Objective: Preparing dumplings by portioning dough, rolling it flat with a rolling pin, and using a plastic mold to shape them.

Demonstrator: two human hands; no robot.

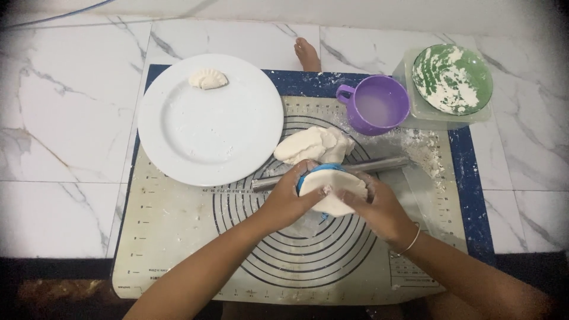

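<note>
Left hand point(288, 198): fingers closed around blue dumpling press point(323, 172).
Right hand point(379, 207): fingers pressing dough round point(332, 191) onto press.
Location: above pastry mat point(178, 237), near rolling pin point(379, 164).
Handling: probably soft, light, tearable; best held by edges.

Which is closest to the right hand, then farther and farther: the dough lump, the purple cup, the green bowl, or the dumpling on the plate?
From the right hand, in the head view:
1. Dough lump, just above the hands.
2. Purple cup, farther up the mat.
3. Green bowl, top right corner.
4. Dumpling, far left on the white plate.
</note>
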